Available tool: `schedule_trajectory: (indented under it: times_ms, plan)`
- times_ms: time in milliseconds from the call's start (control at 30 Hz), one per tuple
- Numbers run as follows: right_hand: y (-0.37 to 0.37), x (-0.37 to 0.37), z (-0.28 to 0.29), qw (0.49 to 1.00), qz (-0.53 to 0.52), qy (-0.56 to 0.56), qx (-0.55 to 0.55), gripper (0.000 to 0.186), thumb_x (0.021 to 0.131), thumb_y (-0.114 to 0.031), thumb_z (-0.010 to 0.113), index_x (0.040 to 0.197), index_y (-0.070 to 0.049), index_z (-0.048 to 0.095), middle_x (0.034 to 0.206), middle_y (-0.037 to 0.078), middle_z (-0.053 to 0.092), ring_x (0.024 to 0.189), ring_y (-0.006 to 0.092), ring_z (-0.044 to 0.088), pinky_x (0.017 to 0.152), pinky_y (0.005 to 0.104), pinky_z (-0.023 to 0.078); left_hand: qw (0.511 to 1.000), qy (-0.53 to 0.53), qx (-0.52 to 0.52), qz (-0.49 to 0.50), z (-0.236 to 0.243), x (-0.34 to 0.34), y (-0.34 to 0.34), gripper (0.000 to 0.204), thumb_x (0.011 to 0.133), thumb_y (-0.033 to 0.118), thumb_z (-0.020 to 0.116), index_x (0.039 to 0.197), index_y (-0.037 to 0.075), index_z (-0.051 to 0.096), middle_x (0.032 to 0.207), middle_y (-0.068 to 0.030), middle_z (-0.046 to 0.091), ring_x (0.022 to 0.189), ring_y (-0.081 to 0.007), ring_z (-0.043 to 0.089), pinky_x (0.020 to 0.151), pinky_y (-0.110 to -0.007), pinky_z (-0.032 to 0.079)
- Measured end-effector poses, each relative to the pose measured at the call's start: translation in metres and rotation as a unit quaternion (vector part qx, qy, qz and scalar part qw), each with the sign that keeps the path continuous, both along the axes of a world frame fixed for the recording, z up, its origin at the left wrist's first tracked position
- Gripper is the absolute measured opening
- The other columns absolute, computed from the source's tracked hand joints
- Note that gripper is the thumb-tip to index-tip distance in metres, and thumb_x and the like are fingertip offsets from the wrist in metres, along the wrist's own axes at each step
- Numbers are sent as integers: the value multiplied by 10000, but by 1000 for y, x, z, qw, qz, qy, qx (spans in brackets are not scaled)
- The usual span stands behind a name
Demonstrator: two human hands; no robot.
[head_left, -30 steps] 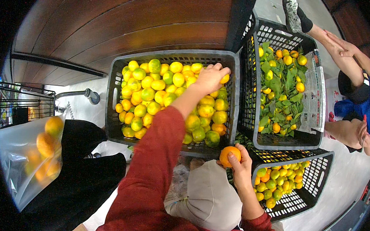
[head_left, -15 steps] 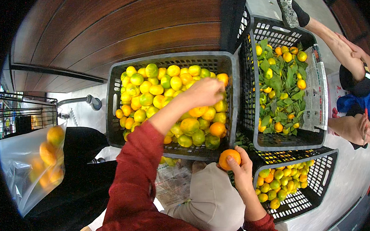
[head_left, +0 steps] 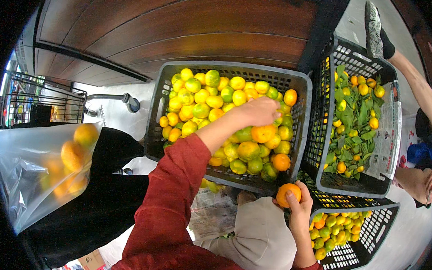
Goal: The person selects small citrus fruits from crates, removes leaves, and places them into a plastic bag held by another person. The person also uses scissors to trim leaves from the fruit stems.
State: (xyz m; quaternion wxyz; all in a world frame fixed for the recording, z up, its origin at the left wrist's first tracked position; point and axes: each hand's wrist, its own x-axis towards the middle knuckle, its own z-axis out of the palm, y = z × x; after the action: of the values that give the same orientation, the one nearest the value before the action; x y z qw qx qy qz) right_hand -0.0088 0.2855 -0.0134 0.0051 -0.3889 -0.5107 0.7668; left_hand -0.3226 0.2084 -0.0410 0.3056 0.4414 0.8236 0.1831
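Observation:
Over the right half of a black plastic crate [head_left: 231, 67] full of yellow-green tangerines [head_left: 193, 97], my left hand [head_left: 262, 112] reaches down with its fingers curled. The fingertips are turned away among the fruit, so what they hold, if anything, is hidden. Beside the crate's near right corner, my right hand [head_left: 301, 208] is closed around an orange-coloured tangerine [head_left: 288, 195], thumb on top. This one is deeper orange than most of the fruit in the crate.
At the right, a second crate [head_left: 322, 155] holds leafy tangerines, with a third crate [head_left: 387, 227] nearer. A clear bag [head_left: 23, 174] of tangerines hangs at left beside someone in black trousers [head_left: 100, 197]. Another person's leg [head_left: 414, 79] is far right. A wooden panel [head_left: 182, 25] stands behind.
The view has swung left, so everything sits farther right. My left hand remains over the crate's right side, a little nearer its middle. My right hand keeps its tangerine.

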Motion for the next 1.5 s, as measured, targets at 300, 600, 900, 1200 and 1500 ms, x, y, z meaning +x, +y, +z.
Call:
schedule_trajectory:
  times_ms: [300, 600, 900, 1200, 1500]
  plan:
    - [-1, 6, -10, 999, 13, -1, 41, 463, 877, -155, 640, 1246, 60, 460, 1079, 122, 555, 937, 192, 572, 830, 340, 493, 953, 260, -88, 126, -7, -16, -62, 329, 760, 292, 601, 982, 49, 588, 1066, -126, 604, 1104, -319, 473, 811, -530, 452]
    - [-3, -1, -3, 1000, 5, 20, -7, 450, 914, -154, 595, 1285, 5, 396, 1056, 123, 545, 864, 228, 615, 709, 415, 580, 953, 290, 19, 82, 10, 60, -170, 189, 789, 191, 565, 744, 11, 599, 767, -191, 620, 966, -356, 576, 768, -475, 473]
    - [-6, -4, 5, 999, -19, 31, -38, 389, 939, -165, 540, 1272, -14, 405, 1035, 137, 578, 864, 230, 625, 705, 401, 571, 902, 393, 12, 178, 4, -20, -175, 93, 756, 97, 608, 838, 55, 593, 876, -161, 617, 832, -338, 630, 669, -427, 520]
    - [-7, -8, 12, 1000, -16, 3, -24, 371, 939, -156, 547, 1250, -6, 413, 1039, 116, 568, 874, 215, 616, 713, 408, 577, 915, 279, -253, 147, 6, -40, -134, 302, 792, 117, 538, 1073, 8, 535, 1136, -196, 594, 951, -328, 648, 797, -408, 527]
    - [-4, -3, 3, 999, -24, 3, -22, 494, 889, -193, 643, 1271, 43, 437, 1055, 112, 536, 917, 212, 583, 733, 410, 581, 905, 167, -362, 148, 24, -66, -140, 472, 782, 339, 606, 1129, 20, 634, 1104, -218, 621, 1044, -314, 621, 899, -415, 485]
